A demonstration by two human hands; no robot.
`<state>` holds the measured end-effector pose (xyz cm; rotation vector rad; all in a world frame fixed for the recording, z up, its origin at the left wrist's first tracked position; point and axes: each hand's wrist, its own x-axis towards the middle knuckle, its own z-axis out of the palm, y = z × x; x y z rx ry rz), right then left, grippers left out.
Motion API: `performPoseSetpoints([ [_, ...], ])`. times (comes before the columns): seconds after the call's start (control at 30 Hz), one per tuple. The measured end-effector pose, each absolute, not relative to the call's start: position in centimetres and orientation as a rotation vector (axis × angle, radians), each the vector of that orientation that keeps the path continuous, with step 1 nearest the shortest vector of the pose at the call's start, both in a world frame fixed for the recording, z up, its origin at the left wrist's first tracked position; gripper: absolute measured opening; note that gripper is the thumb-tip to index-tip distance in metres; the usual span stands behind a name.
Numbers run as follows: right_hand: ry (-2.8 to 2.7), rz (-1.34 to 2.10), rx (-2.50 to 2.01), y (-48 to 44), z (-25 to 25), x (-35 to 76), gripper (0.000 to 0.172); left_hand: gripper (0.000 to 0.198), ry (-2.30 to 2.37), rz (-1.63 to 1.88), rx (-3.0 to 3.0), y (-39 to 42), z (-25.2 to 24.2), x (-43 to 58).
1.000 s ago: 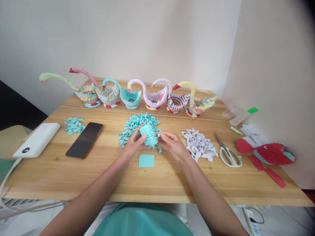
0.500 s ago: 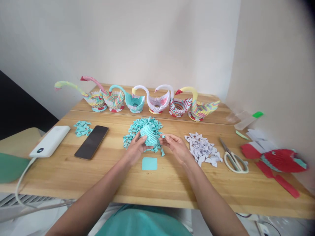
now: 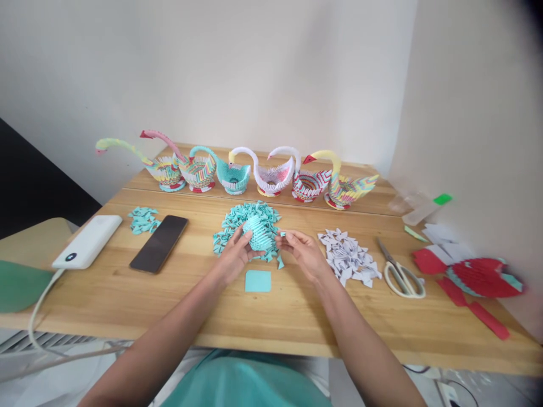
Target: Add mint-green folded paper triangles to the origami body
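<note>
My left hand (image 3: pixel 232 257) grips a rounded teal body of folded paper pieces (image 3: pixel 259 232), held just above the wooden table (image 3: pixel 271 314). My right hand (image 3: pixel 302 252) pinches a small teal folded piece (image 3: pixel 281 233) at that body's right side. Behind both hands lies a heap of loose teal folded pieces (image 3: pixel 250 217). A flat teal paper rectangle (image 3: pixel 258 280) rests on the table just in front of my hands. A pile of white folded pieces (image 3: pixel 348 258) lies right of my right hand.
Several paper swans (image 3: pixel 258 172) line the back of the table. A phone (image 3: pixel 159 243), a white power bank (image 3: pixel 88 241) and a small teal pile (image 3: pixel 143 219) lie left. Scissors (image 3: pixel 401 270), red paper strips and a red-teal paper model (image 3: pixel 481 277) lie right.
The view has shifted so the table sits lower and further right in the frame. Both hands have stayed on the teal body, with the right hand's fingers working at its side.
</note>
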<state>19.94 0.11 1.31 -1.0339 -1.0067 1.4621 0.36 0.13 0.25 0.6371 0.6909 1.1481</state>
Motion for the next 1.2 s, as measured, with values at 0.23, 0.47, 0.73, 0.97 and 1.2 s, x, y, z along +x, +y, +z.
performPoseSetpoints([
  [0.23, -1.009, 1.467, -1.043, 0.14, 1.12, 19.99, 0.038, 0.059, 0.627, 1.133, 0.667, -0.01, 0.11, 0.32],
  [0.47, -1.005, 1.473, -1.028, 0.16, 1.1, 19.92, 0.037, 0.06, 0.641, 1.119, 0.668, -0.06, 0.3, 0.34],
  [0.73, -1.067, 1.45, -1.05, -0.05, 1.18, 19.74, 0.036, 0.073, 0.692, 1.096, 0.733, -0.43, 0.99, 0.6],
  [0.97, -1.109, 1.458, -1.048, -0.29, 1.17, 19.52, 0.036, 0.084, 0.703, 1.085, 0.748, -0.38, 0.77, 0.49],
  [1.2, -1.15, 1.447, -1.045, -0.28, 0.76, 19.67, 0.032, 0.086, 0.719, 1.07, 0.761, -0.55, 0.58, 0.54],
])
